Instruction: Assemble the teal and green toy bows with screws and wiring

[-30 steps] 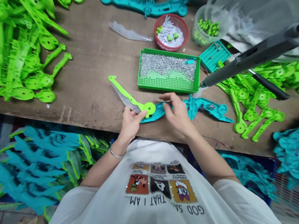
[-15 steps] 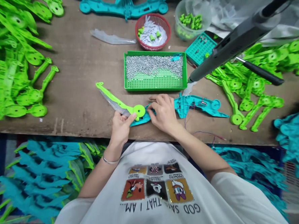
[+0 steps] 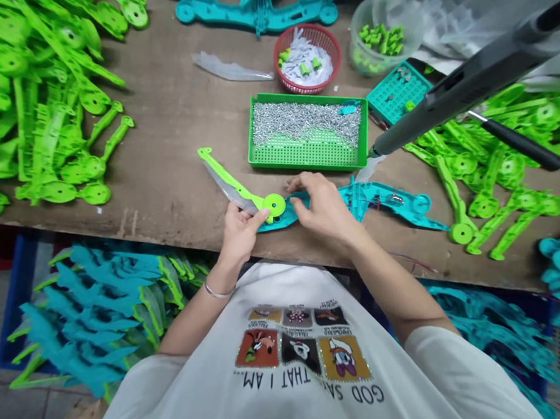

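A lime green plastic arm (image 3: pixel 233 181) with a round end lies at the table's front edge, a clear wing-shaped film under it. My left hand (image 3: pixel 240 232) pinches that round end, thumb on top. Joined to it is a teal plastic toy body (image 3: pixel 393 202) with thin wires, stretching to the right. My right hand (image 3: pixel 322 208) rests on the teal body beside the green disc, fingers curled and pressing down on it.
A green tray of small silver screws (image 3: pixel 307 132) sits just behind my hands. Behind it stand a red basket (image 3: pixel 307 59), a clear tub of green bits (image 3: pixel 380 42) and a teal screw holder (image 3: pixel 398 91). A hanging grey power screwdriver (image 3: pixel 462 91) points down at right. Green parts pile left (image 3: pixel 41 104) and right (image 3: pixel 499 158).
Both hands have kept their hold on the joined parts, with only small finger shifts. The head camera swung left, then back right.
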A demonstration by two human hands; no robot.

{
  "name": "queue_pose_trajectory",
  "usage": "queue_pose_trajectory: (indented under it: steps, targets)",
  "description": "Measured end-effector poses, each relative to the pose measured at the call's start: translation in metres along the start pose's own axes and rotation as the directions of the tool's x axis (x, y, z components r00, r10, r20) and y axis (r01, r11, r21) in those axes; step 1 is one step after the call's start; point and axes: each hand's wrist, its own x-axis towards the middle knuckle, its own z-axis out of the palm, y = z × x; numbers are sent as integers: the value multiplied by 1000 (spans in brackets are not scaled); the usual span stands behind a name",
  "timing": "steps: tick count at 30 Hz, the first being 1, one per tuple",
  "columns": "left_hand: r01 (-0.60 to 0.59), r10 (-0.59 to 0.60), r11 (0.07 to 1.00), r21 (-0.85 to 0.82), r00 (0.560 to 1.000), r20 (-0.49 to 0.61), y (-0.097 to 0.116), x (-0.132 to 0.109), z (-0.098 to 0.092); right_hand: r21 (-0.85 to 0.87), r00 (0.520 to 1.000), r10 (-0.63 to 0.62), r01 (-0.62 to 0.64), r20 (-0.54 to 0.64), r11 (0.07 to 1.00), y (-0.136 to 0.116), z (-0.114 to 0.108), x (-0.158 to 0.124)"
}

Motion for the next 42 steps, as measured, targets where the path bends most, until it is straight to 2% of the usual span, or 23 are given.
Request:
queue_pose_trajectory:
  steps: [3,7,12,15,17,19,23,26,27,28,29,30,31,32,33,34,35,36,38,39,40,41,42]
  targets:
    - [-37,37,999,8,999,9,-2,0,0,141,990,10,-30,141,989,-1,-1,15]
    - [-66,66,998,7,998,-7,-5,1,2,230,931,48,-139,362,963,4,4,34]
    - [-31,30,999,20,999,35,-3,0,2,346,897,86,-253,434,903,12,6,46]
    - [8,-10,997,78,1000,26,5,-2,-6,336,890,106,-275,444,901,12,4,46]
    - [25,-21,988,149,999,-30,10,-1,-13,300,892,120,-269,436,915,11,3,44]
    - [-2,21,967,256,997,-70,13,1,-20,262,901,113,-239,420,935,10,3,43]
    - [-140,208,839,526,975,-72,13,7,-24,165,946,74,-132,316,977,9,5,41]
    - [-150,232,801,580,970,-68,10,10,-22,142,953,35,-81,300,987,10,8,36]
    - [-146,226,799,583,972,-65,9,11,-21,142,969,7,-43,246,989,10,8,31]
    - [-143,222,796,588,973,-64,9,12,-21,132,992,-27,11,123,991,9,7,25]
    - [-141,222,791,595,973,-64,9,12,-22,103,995,-64,72,-78,992,8,5,18]
    - [-142,225,784,604,972,-64,10,13,-22,49,938,-98,121,-333,991,8,1,11]
    - [-145,230,774,616,971,-60,11,13,-23,-22,796,-124,138,-593,990,8,-5,4]
    - [-152,237,757,635,970,-50,12,12,-24,-78,598,-132,116,-790,990,9,-12,-3]
    - [-166,252,730,663,967,-34,14,10,-24,-97,415,-117,69,-902,993,11,-21,-8]
    - [-193,283,689,699,959,-13,15,8,-24,-75,290,-78,21,-954,997,15,-30,-11]
    - [-236,336,633,737,942,12,16,5,-23,-18,252,-14,-13,-968,1000,20,-39,-11]
    - [-292,410,561,775,911,46,17,1,-22,64,295,70,-29,-953,997,27,-47,-10]
    - [-436,562,384,814,809,169,16,-8,-19,241,490,226,-33,-842,970,41,-62,-3]
    - [-517,608,297,803,751,258,16,-12,-17,302,564,261,-22,-783,953,47,-68,1]
    - [-593,621,225,773,699,355,16,-14,-17,338,608,270,-3,-746,941,52,-73,5]
    - [-659,607,175,732,657,446,16,-15,-18,346,622,256,25,-740,938,55,-77,8]
    - [-709,576,146,690,628,524,17,-14,-20,328,613,227,57,-757,943,56,-81,11]
